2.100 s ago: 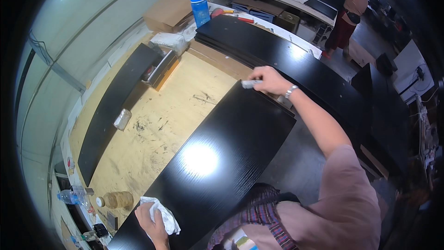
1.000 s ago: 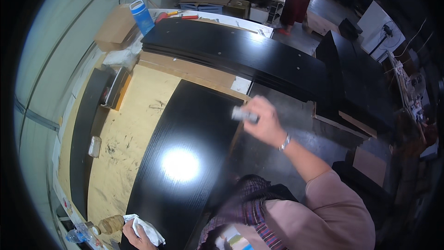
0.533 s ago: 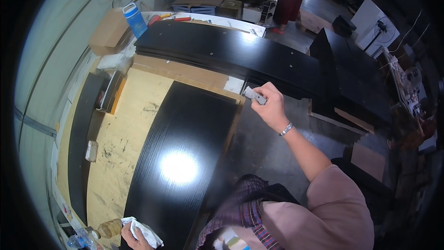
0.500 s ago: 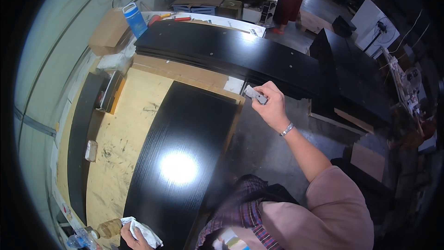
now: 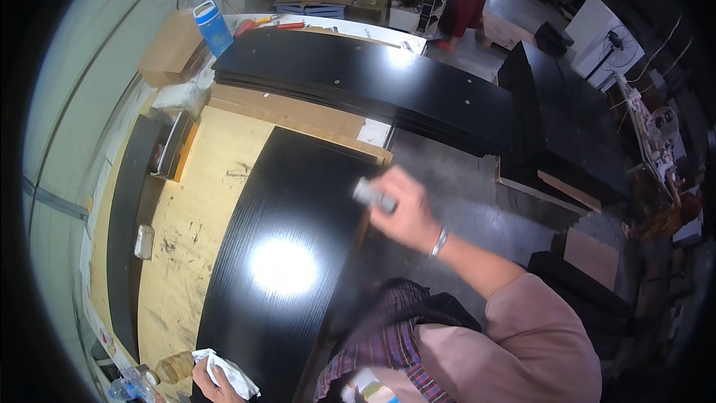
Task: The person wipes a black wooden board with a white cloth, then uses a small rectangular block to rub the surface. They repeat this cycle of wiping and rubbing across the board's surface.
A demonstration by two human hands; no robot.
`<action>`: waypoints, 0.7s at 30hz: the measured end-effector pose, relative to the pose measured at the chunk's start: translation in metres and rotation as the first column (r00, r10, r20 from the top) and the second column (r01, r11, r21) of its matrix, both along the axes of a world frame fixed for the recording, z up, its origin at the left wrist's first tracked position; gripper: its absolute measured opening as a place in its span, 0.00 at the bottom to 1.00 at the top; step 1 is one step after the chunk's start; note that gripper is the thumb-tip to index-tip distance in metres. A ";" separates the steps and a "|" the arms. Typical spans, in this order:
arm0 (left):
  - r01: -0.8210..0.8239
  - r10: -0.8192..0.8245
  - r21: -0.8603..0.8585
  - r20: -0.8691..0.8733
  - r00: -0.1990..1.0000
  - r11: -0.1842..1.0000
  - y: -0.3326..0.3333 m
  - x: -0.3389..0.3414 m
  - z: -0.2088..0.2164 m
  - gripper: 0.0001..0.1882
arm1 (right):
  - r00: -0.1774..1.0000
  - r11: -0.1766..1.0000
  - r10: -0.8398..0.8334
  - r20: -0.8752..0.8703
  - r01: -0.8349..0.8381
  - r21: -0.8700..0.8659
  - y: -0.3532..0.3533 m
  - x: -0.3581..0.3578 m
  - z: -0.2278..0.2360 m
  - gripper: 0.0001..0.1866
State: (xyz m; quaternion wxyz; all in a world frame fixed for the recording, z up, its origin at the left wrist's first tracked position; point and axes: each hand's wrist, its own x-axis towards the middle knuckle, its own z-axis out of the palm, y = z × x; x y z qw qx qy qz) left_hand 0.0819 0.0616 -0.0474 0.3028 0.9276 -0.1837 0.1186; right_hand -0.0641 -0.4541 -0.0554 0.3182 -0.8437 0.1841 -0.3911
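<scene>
A black panel [image 5: 257, 213] with fine wood grain lies along the table, a bright lamp reflection on it. At its near end my left hand [image 5: 211, 386] is closed on a crumpled white cloth [image 5: 237, 379], which rests against the panel. My right hand [image 5: 406, 209], slightly blurred, is over the panel's right edge. Its fingers pinch a small grey block [image 5: 371, 195], whose kind I cannot make out. Whether the block touches the panel is not clear.
Stacked black boards [image 5: 350, 67] lie beyond the panel, and more black boards [image 5: 559, 127] stand at right. On the left are a dark strip [image 5: 130, 216], a small wrapped block [image 5: 145, 242] and bottles [image 5: 173, 367]. A blue jug [image 5: 214, 30] stands far left; a person [image 5: 464, 4] is behind.
My right hand has moved left and nearer, bringing the grey block from beyond the panel's far right corner to over its right edge. My left hand with the cloth has hardly moved.
</scene>
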 end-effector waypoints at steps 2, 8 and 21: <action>0.000 0.000 0.015 0.003 1.000 1.000 0.001 0.002 -0.003 0.19 | 0.983 0.979 0.179 -0.039 -0.182 -0.092 0.048 -0.010 0.006 0.14; 0.045 -0.049 -0.099 -0.045 0.998 0.994 0.005 0.005 -0.008 0.13 | 0.969 0.969 0.238 0.066 -0.232 -0.089 0.051 -0.001 0.028 0.15; 0.034 -0.035 -0.061 -0.025 0.999 0.998 -0.016 -0.004 0.008 0.13 | 0.905 0.902 0.423 -0.033 -0.425 -0.083 0.096 -0.014 0.011 0.18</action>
